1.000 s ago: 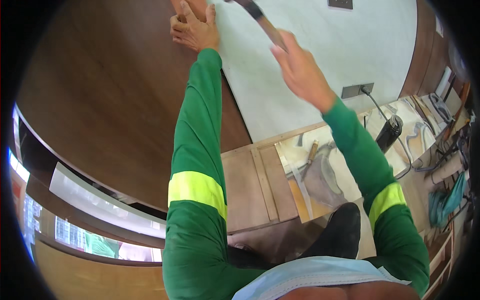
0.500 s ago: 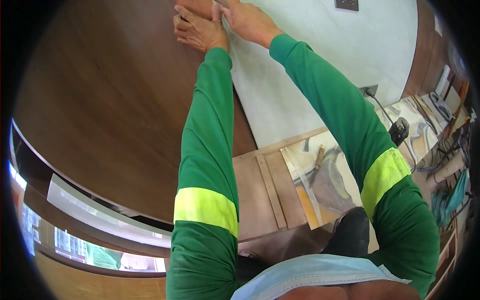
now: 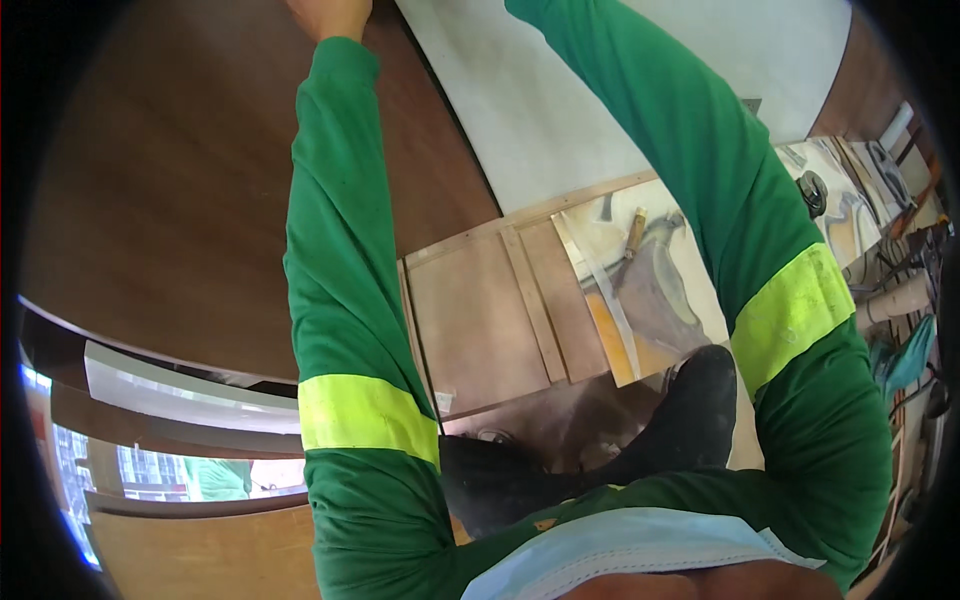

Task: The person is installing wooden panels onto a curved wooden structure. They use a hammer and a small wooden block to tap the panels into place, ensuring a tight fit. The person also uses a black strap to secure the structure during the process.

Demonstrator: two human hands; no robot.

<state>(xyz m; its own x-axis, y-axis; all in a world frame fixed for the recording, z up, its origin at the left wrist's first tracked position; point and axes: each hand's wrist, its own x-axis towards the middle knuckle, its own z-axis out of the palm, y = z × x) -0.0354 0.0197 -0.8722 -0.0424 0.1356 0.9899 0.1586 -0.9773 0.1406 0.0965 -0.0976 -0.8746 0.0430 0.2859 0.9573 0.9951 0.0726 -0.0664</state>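
Only the wrist and heel of my left hand [image 3: 332,14] show at the top edge, in front of a large dark brown wood panel [image 3: 180,190]; its fingers are cut off. My right hand lies beyond the top edge, and just its green sleeve [image 3: 650,90] is visible, crossing a pale whitish panel [image 3: 520,130]. A dark straight seam [image 3: 450,105] divides the two panels. Whatever either hand touches or holds is out of sight.
Below the panels is a brown wooden ledge with battens [image 3: 480,310]. A marble-patterned sheet [image 3: 665,290] on it carries a wooden-handled tool [image 3: 636,232]. My dark-clad leg [image 3: 690,410] is bent nearby. Cables and a teal cloth [image 3: 900,355] crowd the far right.
Both hands, earlier together at the seam near the top, have moved up in the picture. The left is now mostly cropped and the right gone. The view has shifted, showing more of my legs.
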